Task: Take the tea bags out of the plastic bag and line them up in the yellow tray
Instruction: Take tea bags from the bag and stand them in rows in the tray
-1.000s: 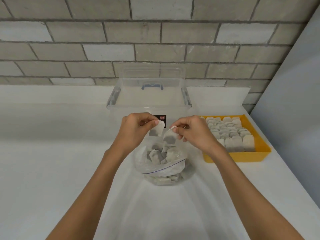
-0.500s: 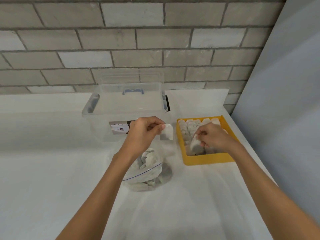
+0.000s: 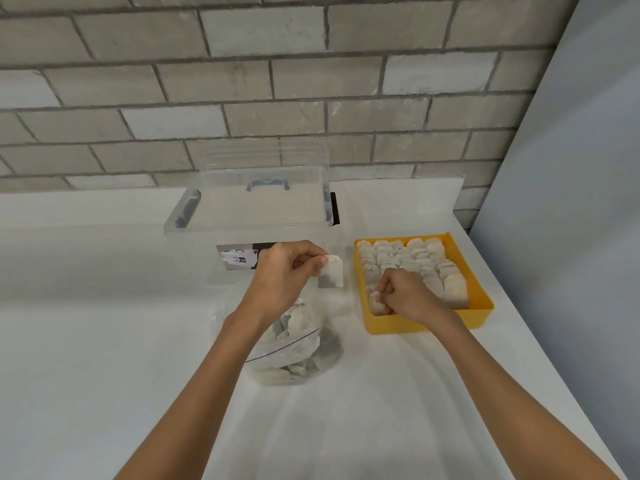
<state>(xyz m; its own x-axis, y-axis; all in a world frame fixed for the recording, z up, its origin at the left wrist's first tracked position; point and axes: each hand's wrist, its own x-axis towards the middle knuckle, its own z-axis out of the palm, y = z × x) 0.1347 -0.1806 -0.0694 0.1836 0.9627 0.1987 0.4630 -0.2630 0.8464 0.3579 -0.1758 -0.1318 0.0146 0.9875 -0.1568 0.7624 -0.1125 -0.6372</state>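
While your left hand (image 3: 284, 271) pinches a white paper tea bag (image 3: 331, 276) above the clear plastic bag (image 3: 294, 344),
your right hand (image 3: 403, 294) pinches another tea bag (image 3: 375, 301) inside the yellow plastic tray (image 3: 426, 322).

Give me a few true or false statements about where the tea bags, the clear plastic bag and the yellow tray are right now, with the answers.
1. The left hand pinches a white tea bag above the clear plastic bag. True.
2. The right hand is inside the plastic bag. False: it is setting a second tea bag into the yellow tray, at its near left corner.
3. The yellow tray is empty. False: rows of tea bags already fill most of it.
4. The clear plastic storage box stands behind the plastic bag. True.
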